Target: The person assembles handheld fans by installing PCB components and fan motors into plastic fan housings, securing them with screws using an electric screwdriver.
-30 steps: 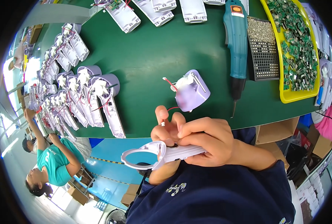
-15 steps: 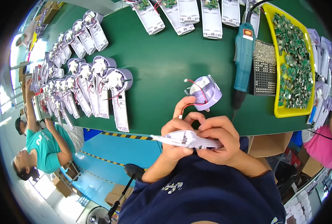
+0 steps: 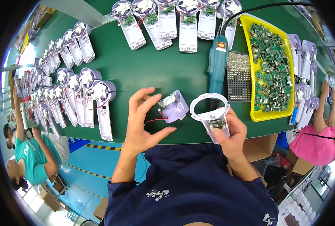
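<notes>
My left hand [image 3: 142,126] is open, thumb and fingers spread on the left of a lilac fan housing [image 3: 176,108]. That housing lies on the green table with white blades and a red wire showing, apart from the fingers as far as I can see. Between thumb and fingers my right hand [image 3: 233,135] grips a white fan casing half [image 3: 203,98]. Its round ring points away from me, and a small circuit board [image 3: 218,124] sits in the handle just below the ring.
A teal electric screwdriver [image 3: 217,62] lies beyond the casing, beside a tray of screws [image 3: 238,80]. Right of these stands a yellow tray [image 3: 253,109] of circuit boards. Rows of part-built fans [image 3: 102,109] cover the left, more fans [image 3: 188,32] the far side. Co-workers sit on both sides.
My left hand has let go of the casing and spread beside the fan housing. My right hand has turned the casing so its ring and board face up. The whole view has shifted.
</notes>
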Tool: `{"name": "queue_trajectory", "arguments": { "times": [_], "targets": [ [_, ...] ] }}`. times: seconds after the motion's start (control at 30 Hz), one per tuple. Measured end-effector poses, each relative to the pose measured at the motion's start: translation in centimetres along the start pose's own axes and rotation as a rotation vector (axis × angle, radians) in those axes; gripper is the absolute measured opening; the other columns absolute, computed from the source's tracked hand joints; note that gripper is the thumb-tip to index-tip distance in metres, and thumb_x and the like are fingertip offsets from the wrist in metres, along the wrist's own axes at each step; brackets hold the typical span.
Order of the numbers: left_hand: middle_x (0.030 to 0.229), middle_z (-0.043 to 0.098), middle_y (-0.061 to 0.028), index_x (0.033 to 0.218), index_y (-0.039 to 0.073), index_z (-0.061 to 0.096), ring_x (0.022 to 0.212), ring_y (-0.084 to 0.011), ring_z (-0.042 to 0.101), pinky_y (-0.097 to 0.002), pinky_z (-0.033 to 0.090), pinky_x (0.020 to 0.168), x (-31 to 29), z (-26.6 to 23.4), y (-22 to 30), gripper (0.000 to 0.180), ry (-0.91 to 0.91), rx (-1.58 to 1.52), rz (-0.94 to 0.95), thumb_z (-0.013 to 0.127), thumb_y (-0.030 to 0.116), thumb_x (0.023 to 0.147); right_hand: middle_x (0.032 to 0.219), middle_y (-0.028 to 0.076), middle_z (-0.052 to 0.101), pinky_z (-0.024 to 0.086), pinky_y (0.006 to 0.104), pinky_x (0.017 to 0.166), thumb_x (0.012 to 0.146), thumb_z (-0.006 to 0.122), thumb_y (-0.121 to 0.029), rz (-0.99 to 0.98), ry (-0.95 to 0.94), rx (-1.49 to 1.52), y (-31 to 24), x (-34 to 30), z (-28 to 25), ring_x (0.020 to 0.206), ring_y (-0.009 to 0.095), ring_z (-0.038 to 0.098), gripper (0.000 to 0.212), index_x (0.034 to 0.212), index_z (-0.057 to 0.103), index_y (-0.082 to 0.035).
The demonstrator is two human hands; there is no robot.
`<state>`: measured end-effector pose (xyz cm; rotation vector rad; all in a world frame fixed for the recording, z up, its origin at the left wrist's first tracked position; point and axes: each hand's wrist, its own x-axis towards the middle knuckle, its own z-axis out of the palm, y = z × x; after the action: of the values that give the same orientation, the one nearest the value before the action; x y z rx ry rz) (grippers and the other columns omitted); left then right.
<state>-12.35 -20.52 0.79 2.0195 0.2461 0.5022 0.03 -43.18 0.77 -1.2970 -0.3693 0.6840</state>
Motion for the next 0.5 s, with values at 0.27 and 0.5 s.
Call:
{"name": "queue_trajectory", "arguments": {
  "times": [0.27, 0.5],
  "targets": [
    [0.103, 0.054, -0.0072, 0.107, 0.004, 0.069, 0.074, -0.0138, 0.052, -0.0261, 0.043, 0.062, 0.6, -1.0, 0.5, 0.045, -0.017, 0.014, -0.121, 0.085, 0.003, 0.065, 0.119, 0.012, 0.054, 0.047, 0.0277, 0.089, 0.082, 0.07, 0.003, 0.036, 0.0, 0.037, 0.8, -0.6, -0.2, 0.103, 0.015, 0.058, 0.027, 0.107, 0.062, 0.007],
    [0.082, 0.058, -0.0062, 0.099, 0.003, 0.07, 0.066, -0.0174, 0.056, -0.0281, 0.046, 0.058, 3.3, 0.6, 2.8, 0.031, -0.059, 0.119, -0.1, 0.083, 0.007, 0.072, 0.12, 0.011, 0.055, 0.049, 0.0279, 0.09, 0.082, 0.067, 0.008, 0.015, 0.038, -0.006, 0.5, -0.3, -1.0, 0.102, 0.015, 0.06, 0.027, 0.109, 0.06, 0.009]
  ]
}}
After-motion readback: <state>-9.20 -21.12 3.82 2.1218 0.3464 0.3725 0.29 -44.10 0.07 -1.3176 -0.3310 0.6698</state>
